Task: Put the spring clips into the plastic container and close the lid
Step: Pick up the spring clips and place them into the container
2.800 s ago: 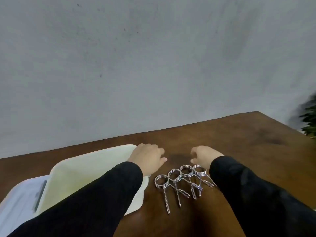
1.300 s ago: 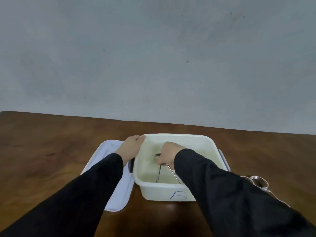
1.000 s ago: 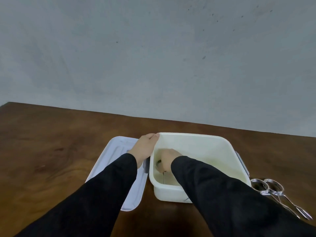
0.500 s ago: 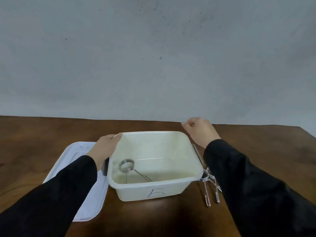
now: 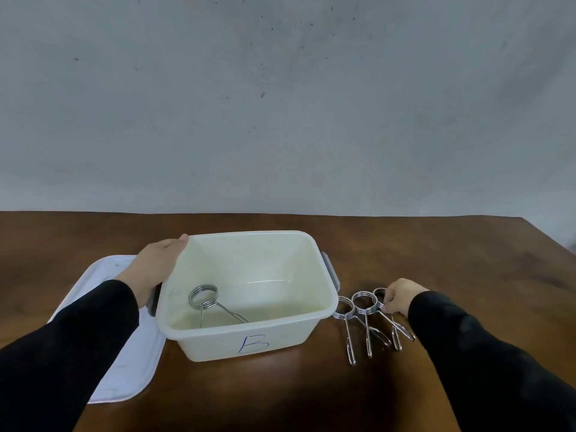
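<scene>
A cream plastic container marked with a blue letter stands open on the brown table. One metal spring clip lies inside it at the front left. My left hand grips the container's left rim. Three more spring clips lie side by side on the table just right of the container. My right hand rests on the rightmost one, fingers closing around its coil. The white lid lies flat on the table to the left of the container, partly under my left arm.
A grey wall rises behind the table's far edge. The table's right corner shows at the far right. Grey latches stick out from the container's sides.
My right hand left one clip in the container, lifted out over its right rim and came down onto the clips on the table. My left hand stayed on the container's left rim.
</scene>
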Motion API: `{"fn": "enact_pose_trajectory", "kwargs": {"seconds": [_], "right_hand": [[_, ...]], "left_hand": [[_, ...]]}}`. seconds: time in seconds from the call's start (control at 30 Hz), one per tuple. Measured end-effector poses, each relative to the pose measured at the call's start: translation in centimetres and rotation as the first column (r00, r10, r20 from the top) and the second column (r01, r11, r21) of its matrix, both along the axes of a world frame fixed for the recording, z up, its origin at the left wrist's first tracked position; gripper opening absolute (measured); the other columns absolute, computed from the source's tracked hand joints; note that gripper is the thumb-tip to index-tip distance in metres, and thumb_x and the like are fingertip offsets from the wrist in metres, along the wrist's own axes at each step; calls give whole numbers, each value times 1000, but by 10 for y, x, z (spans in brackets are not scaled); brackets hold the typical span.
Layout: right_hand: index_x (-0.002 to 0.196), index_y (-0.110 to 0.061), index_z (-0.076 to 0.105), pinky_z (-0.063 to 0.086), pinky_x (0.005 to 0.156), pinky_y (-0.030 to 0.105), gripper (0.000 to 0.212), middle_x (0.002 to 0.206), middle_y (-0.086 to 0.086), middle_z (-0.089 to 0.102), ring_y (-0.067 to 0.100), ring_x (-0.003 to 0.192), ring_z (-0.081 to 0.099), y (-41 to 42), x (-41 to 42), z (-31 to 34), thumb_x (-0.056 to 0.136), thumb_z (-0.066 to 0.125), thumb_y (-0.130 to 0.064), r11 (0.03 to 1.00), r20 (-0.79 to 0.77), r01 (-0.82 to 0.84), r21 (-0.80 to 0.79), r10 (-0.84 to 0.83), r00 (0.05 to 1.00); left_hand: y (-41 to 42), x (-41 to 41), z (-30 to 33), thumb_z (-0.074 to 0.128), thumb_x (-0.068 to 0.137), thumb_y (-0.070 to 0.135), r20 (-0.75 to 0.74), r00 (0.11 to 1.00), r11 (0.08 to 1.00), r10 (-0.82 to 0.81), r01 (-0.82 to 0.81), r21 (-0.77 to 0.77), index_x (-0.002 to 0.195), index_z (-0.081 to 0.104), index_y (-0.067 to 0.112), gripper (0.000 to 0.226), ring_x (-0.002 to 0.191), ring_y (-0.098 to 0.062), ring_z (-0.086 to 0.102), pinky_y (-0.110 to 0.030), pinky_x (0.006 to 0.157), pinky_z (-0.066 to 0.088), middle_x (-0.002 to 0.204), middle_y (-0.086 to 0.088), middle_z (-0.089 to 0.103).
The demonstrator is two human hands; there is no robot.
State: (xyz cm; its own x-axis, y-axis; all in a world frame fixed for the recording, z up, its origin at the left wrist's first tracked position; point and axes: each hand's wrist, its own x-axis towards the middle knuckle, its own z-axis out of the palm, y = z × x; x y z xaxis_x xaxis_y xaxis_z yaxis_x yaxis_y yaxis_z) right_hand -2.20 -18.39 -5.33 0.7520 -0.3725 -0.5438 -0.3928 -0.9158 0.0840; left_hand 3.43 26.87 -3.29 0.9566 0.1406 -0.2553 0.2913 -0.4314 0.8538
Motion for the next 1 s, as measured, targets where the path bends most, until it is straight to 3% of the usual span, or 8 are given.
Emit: {"fn": "enact_pose_trajectory", "kwargs": {"seconds": [0.07, 0.2, 0.37, 0.47, 0.53, 0.7, 0.83, 1.0], "right_hand": [[127, -12, 67, 48, 104, 32, 39, 129, 4, 65, 21, 121, 60, 0, 5, -3, 95, 64, -34, 999, -21, 7, -44, -8, 1000], [127, -12, 67, 50, 102, 33, 44, 127, 4, 66, 22, 119, 61, -7, 10, -7, 91, 67, -38, 994, 18, 45, -99, -44, 999], [127, -12, 67, 50, 100, 32, 47, 127, 3, 66, 23, 117, 62, -17, 14, -9, 90, 67, -40, 991, 87, 103, -80, -96, 992], [121, -11, 70, 52, 99, 32, 39, 121, 4, 68, 23, 113, 64, -17, 13, -3, 90, 69, -35, 992, 147, 121, -40, -113, 983], [118, -10, 72, 52, 98, 33, 35, 119, 6, 70, 24, 111, 65, -18, 12, -1, 90, 69, -31, 991, 190, 130, -11, -126, 974], [110, -10, 75, 53, 93, 32, 26, 111, 8, 73, 25, 106, 67, -16, 11, 1, 90, 70, -26, 989, 273, 140, 35, -145, 951], [91, -12, 77, 50, 77, 28, 12, 91, 6, 75, 23, 88, 69, -12, 12, 19, 88, 73, -22, 991, 409, 103, 85, -129, 903], [86, -15, 75, 45, 72, 29, 14, 88, 4, 70, 22, 81, 61, 32, 26, 92, 88, 72, -29, 989, 574, -104, 109, 23, 819]], "left_hand": [[-1, 0, 0, 40, 100, 51, 10, 1000, 1000, -1, 1, 22, 113, 64, 21, 40, 76, -11, 54, -32, 75, 37, 83, 13, 56], [-3, 3, -2, 38, 102, 48, 18, 1000, 1000, -5, 5, 31, 108, 60, 22, 34, 72, -6, 48, -32, 79, 34, 81, 14, 52], [2, 3, -4, 41, 101, 48, 45, 999, 1000, -21, 20, 17, 106, 63, 21, 35, 75, -10, 55, -28, 61, 39, 87, 6, 63], [2, 2, -3, 40, 102, 43, 88, 993, 996, -77, 73, 55, 106, 67, 11, 42, 85, -24, 62, -33, 69, 42, 101, -13, 70], [3, 3, -3, 39, 104, 37, 125, 987, 992, -104, 93, 91, 110, 67, 12, 39, 95, -31, 62, -36, 72, 42, 105, -14, 70], [5, 10, -5, 36, 105, 26, 233, 946, 955, -227, 170, 241, 128, 63, 17, 36, 109, -23, 57, -32, 85, 38, 120, -3, 66], [7, 14, -9, 35, 106, 26, 216, 945, 946, -244, 183, 267, 128, 62, 17, 36, 109, -22, 56, -32, 86, 38, 121, -5, 66], [7, 16, -10, 33, 106, 28, 186, 942, 923, -280, 211, 323, 135, 56, 17, 39, 109, -21, 53, -32, 88, 38, 126, -6, 64]]}}
